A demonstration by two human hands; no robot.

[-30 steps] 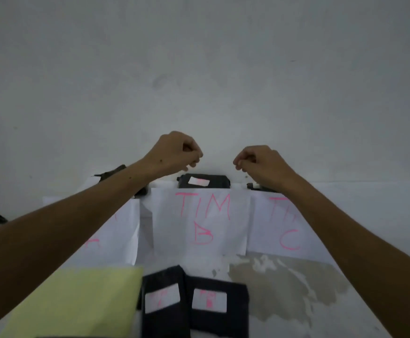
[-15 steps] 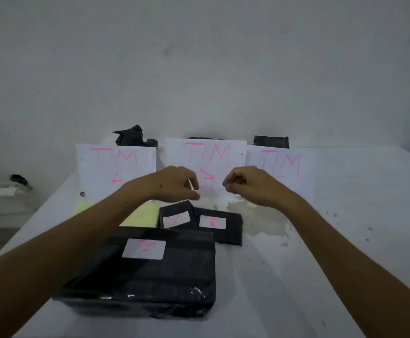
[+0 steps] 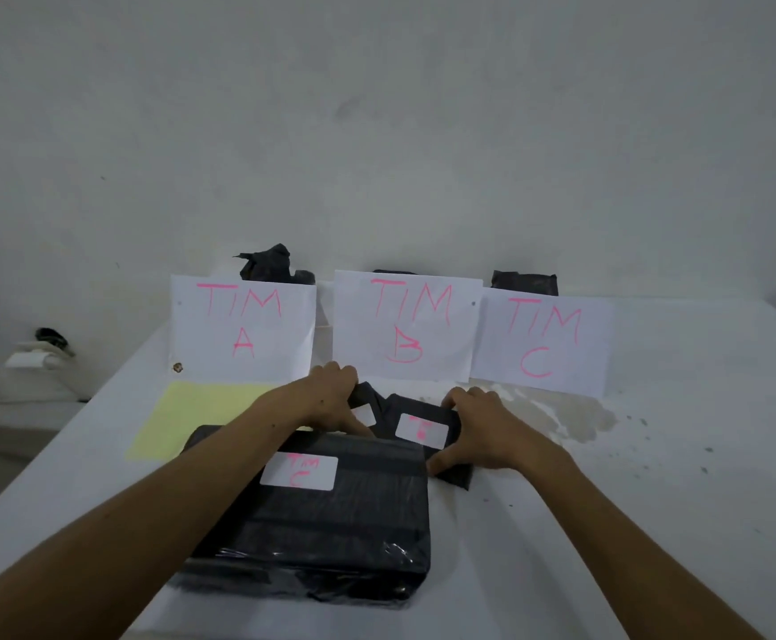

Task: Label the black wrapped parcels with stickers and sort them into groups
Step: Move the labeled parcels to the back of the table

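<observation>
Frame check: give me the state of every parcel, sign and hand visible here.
Large parcel: flat, labelled TIM C.
Two small parcels: labelled, side by side, held.
Left hand: grips left small parcel.
Right hand: grips right small parcel.
Three signs: upright.

place: makeshift parcel-sorting spot — bare wall [image 3: 376,131] | stained white table [image 3: 654,478] | handwritten team signs [image 3: 406,325]

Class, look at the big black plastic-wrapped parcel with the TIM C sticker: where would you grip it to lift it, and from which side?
Grip the big black plastic-wrapped parcel by its two short side edges, one hand coming in from the left and one from the right. It lies flat and broad on the white table, probably too wide for one hand, and this leaves its white TIM C sticker uncovered.
</observation>
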